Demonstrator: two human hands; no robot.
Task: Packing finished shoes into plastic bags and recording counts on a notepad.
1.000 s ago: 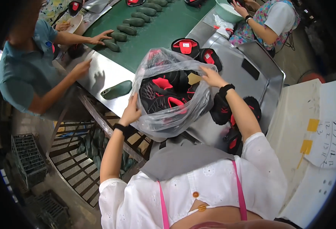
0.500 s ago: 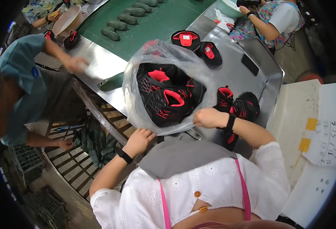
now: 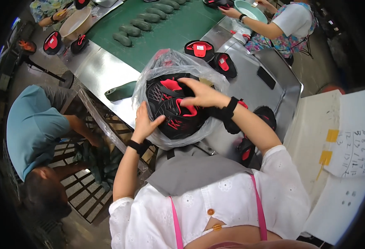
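In front of me stands a clear plastic bag point(image 3: 172, 143), its mouth wide and several black shoe uppers point(image 3: 177, 127) with red linings inside. My left hand point(image 3: 146, 123) rests against the bag's left side, thumb apart from the fingers, next to the nearest upper. Over the bag's right side reaches my right hand point(image 3: 205, 94), thumb and fingers spread above the red-lined openings. Its fingertips touch or nearly touch the shoes. Part of the bag's contents is hidden beneath that hand.
Right of the bag lie more black and red shoes point(image 3: 265, 116) and a dark phone-like slab point(image 3: 266, 77). Two uppers point(image 3: 199, 50) sit behind it. Green shoe lasts point(image 3: 149, 17) line the green table. At left, a co-worker point(image 3: 37, 120) bends over a slatted rack point(image 3: 80, 203) holding lasts.
Both my hands have left the bag's near rim: the left moved up its left side, the right over the shoes. The co-worker at left has bent down to the rack.
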